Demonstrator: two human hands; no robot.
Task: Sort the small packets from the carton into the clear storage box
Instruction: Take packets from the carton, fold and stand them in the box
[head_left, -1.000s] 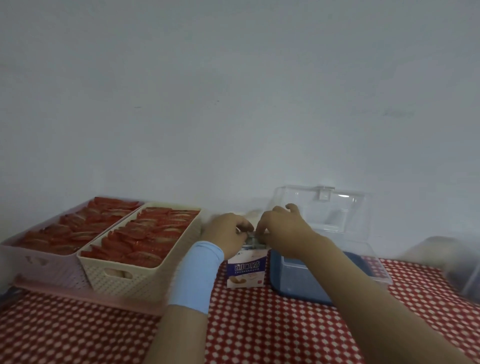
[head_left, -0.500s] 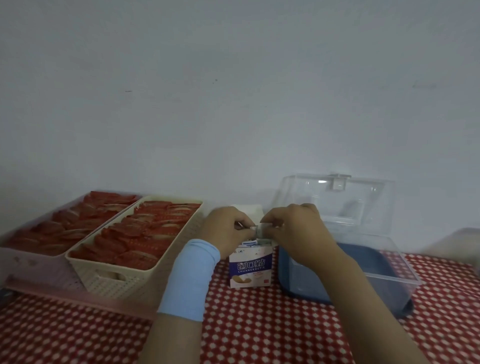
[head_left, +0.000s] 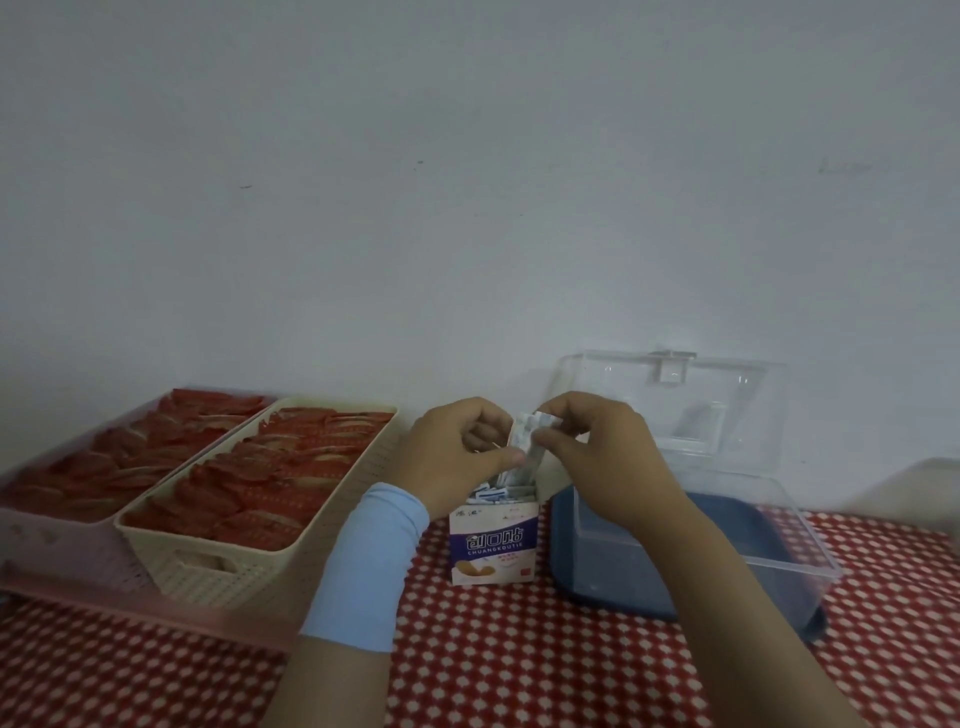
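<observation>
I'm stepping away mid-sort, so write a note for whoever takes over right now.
Left hand and right hand both pinch a bunch of packets just above the open carton. More packets stand in the carton. Clear storage box stands right of the carton, lid up; no packets visible inside. To do: place this bunch in the box, then the others.

- The carton stands on the tablecloth, packets inside.
- Two baskets sit left of it.
- The clear storage box sits just right.
</observation>
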